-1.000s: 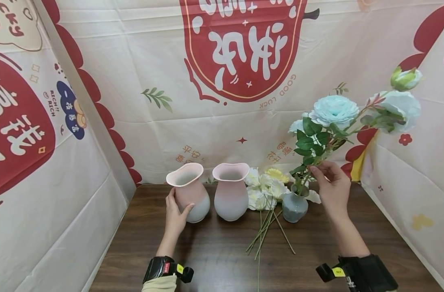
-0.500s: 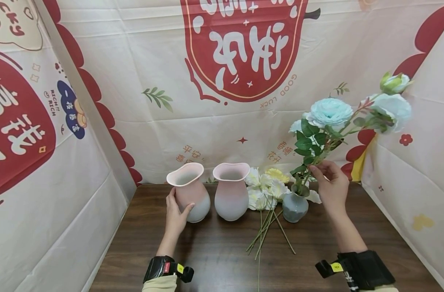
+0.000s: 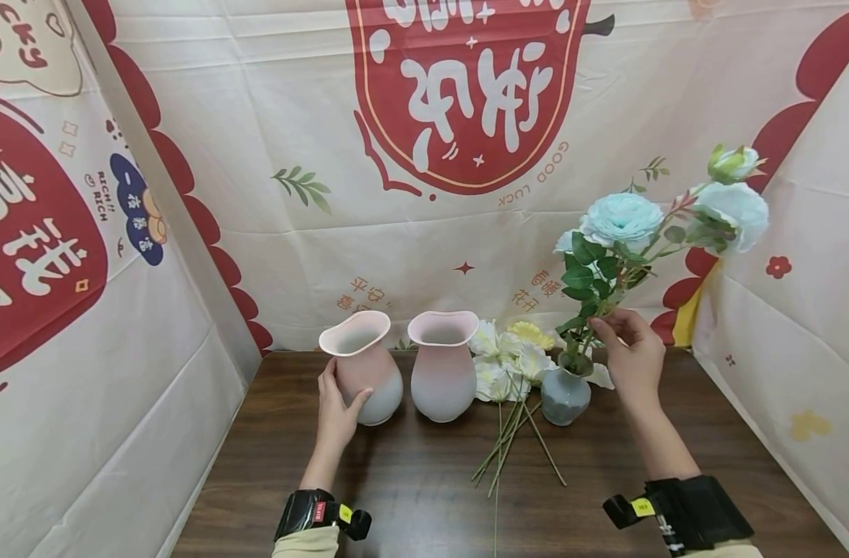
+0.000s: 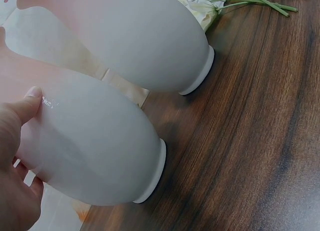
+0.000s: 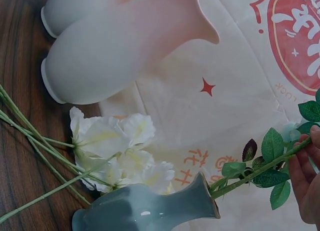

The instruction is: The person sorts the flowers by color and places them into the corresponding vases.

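My left hand (image 3: 338, 411) holds the side of a pink-and-grey vase (image 3: 370, 377) with a wavy rim, thumb in front and fingers round the far left side. A matching vase (image 3: 443, 380) stands just to its right. At the right, my right hand (image 3: 632, 356) pinches a green stem (image 5: 255, 176) of pale blue artificial flowers (image 3: 621, 219). These blooms and their leaves rise from a small blue-grey vase (image 3: 565, 397), leaning to the right. In the right wrist view the stem enters this vase's mouth; its lower end is hidden inside.
White and yellow artificial flowers (image 3: 497, 360) lie between the pink vases and the small vase, their bare stems (image 3: 511, 442) crossing toward the front. All stand on a dark wooden table (image 3: 410, 480). A printed cloth (image 3: 257, 263) hangs behind and at both sides.
The right-hand blue flowers and bud have swung left and slightly down, with my right hand shifting slightly left. My left hand and the pink vases stay in place.
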{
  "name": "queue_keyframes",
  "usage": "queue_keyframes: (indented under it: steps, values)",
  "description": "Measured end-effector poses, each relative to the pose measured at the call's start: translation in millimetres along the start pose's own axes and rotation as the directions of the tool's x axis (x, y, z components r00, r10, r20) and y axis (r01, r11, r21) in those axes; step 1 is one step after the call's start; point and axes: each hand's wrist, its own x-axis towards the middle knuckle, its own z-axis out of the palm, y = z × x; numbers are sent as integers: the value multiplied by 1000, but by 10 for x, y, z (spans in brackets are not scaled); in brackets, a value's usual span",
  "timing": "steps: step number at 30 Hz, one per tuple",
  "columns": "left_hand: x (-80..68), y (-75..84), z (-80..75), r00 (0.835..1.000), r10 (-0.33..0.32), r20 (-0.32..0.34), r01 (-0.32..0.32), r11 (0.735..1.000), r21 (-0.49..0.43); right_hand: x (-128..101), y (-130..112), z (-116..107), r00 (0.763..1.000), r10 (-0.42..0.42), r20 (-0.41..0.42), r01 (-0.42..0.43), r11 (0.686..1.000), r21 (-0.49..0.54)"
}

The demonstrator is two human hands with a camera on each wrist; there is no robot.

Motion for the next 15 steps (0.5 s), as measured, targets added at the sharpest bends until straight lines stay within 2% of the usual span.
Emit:
queue_keyframes:
  steps: [15]
  values:
    - [-4, -6, 17, 1000, 19, -20, -19, 1000, -5, -16, 87, 17, 998, 49, 29, -47, 998, -52]
